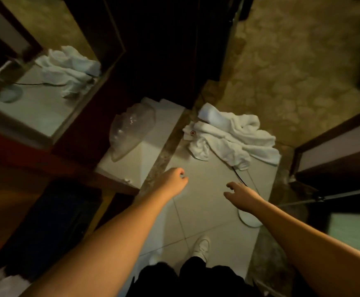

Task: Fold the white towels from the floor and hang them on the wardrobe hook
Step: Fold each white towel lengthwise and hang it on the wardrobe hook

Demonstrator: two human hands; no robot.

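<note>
I see the white towels (232,136) lying in a crumpled heap on the tiled floor (207,211), right at the edge where the tile meets the patterned carpet (292,71), with a small red mark on one corner. Both my arms reach forward and down toward them, but neither hand touches the heap. My left hand (176,179) hangs over the dark strip of the threshold, its grip loosely curled and holding nothing. My right hand (241,194) is nearer the towels, its grip relaxed and empty, fingers slightly spread. A black cable (238,174) runs out from under the heap and passes beside my right hand toward a round white base (248,219) on the floor. To the left of the heap a clear plastic bag (127,133) sits on a raised white ledge (153,136). Further left a mirror (41,82) shows the towels' reflection. The dark wardrobe (164,50) stands straight ahead; I cannot make out a hook on it. One white shoe (202,246) shows below, on the tile.
</note>
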